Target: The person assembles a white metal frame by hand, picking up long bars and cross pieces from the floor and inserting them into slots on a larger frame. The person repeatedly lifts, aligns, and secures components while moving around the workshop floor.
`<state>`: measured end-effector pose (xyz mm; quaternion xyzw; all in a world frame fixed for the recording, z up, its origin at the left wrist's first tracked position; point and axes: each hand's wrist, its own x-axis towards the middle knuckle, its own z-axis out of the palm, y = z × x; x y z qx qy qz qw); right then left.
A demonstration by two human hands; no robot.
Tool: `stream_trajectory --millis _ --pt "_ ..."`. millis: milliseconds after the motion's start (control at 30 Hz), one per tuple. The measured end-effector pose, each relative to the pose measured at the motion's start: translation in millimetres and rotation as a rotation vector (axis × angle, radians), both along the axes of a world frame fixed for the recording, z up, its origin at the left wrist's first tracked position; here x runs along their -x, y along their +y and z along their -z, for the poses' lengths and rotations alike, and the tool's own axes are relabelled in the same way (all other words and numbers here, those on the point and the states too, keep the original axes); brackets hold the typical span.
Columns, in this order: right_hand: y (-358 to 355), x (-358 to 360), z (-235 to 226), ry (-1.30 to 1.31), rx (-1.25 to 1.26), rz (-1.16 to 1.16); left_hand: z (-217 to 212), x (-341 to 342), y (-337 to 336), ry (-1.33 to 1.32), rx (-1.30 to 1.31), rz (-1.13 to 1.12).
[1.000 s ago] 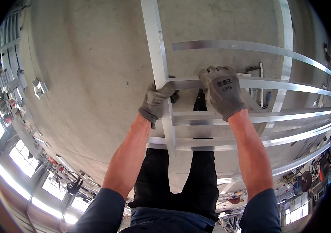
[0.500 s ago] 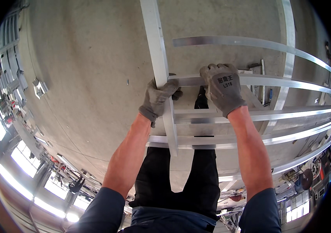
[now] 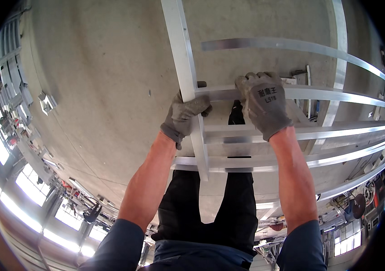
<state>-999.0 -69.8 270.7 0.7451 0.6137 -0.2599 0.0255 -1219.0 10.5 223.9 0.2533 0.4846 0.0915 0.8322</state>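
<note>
Over concrete floor, bright windows leftward: left fingers grip rail, right fingers crossbar.

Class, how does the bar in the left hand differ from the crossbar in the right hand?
The bar runs up the picture, while the crossbar runs toward its right side. The left hand is wrapped around the bar; the right hand grips the crossbar from above. Both are long, narrow and silvery.

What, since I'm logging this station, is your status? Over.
Left gray-gloved hand around long pale metal bar; right gray-gloved hand over silvery metal crossbar. More silvery metal bars on its near side.
</note>
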Motion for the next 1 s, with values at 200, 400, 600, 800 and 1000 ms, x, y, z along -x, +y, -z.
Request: stream_trajectory --millis 200,400,600,800,1000 --pt "-1 -1 9 0.012 -0.048 -0.015 -9 -8 -2 0.092 -0.032 0.034" --pt "-3 -2 18 -0.042 -0.085 -0.042 -3 -8 -1 0.062 0.051 -0.028" --pt "-3 4 17 -0.077 -0.108 -0.034 -13 -12 0 0.116 0.015 -0.009" --pt "0 6 13 -0.074 -0.007 -0.015 7 0 -2 0.0 -0.004 -0.059" --pt "-3 6 15 -0.119 -0.083 0.015 2 -5 0 0.025 0.047 -0.041"
